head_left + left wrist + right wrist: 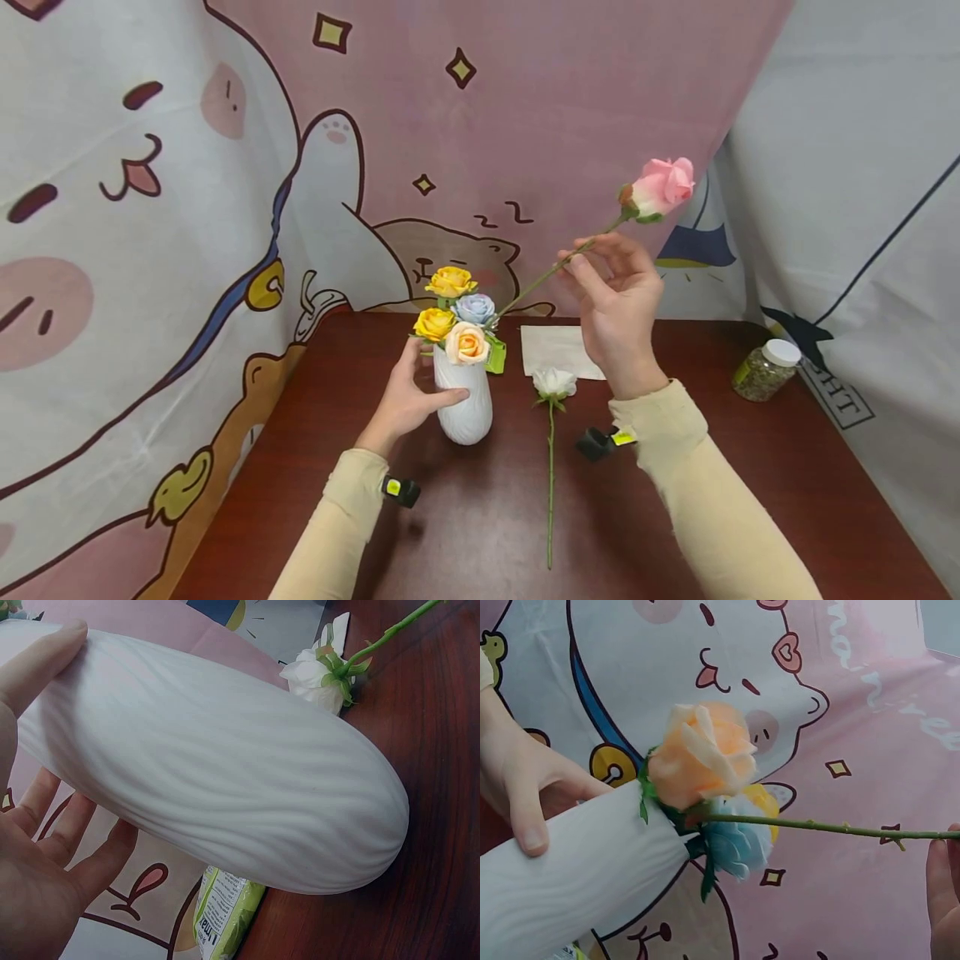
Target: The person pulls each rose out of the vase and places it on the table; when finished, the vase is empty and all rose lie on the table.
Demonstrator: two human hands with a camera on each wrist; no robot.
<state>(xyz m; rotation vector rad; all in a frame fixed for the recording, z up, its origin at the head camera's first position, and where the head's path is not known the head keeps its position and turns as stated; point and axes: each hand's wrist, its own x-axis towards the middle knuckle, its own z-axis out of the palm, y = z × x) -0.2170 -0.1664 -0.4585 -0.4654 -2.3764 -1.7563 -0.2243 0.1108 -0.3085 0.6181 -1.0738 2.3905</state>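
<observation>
My left hand (pixel 408 398) holds a white ribbed vase (pixel 465 417) near its neck, thumb across the front and fingers round the far side. Two yellow roses (pixel 450 282), a light blue rose (pixel 475 309) and a peach rose (pixel 467 343) fill the vase's mouth. Up to the right, my right hand (pixel 618 308) pinches the green stem of a pink rose (pixel 663 187) between thumb and fingers. That stem slants down to the left, and its lower end reaches in among the blooms at the mouth, as the right wrist view also shows.
A white rose (pixel 555 383) lies on the dark red table (pixel 480 533), right of the vase, stem toward me. Behind it is a flat white sheet (pixel 543 350). A green packet (pixel 495 354) stands behind the vase. The white-lidded jar (pixel 767 371) is at the far right.
</observation>
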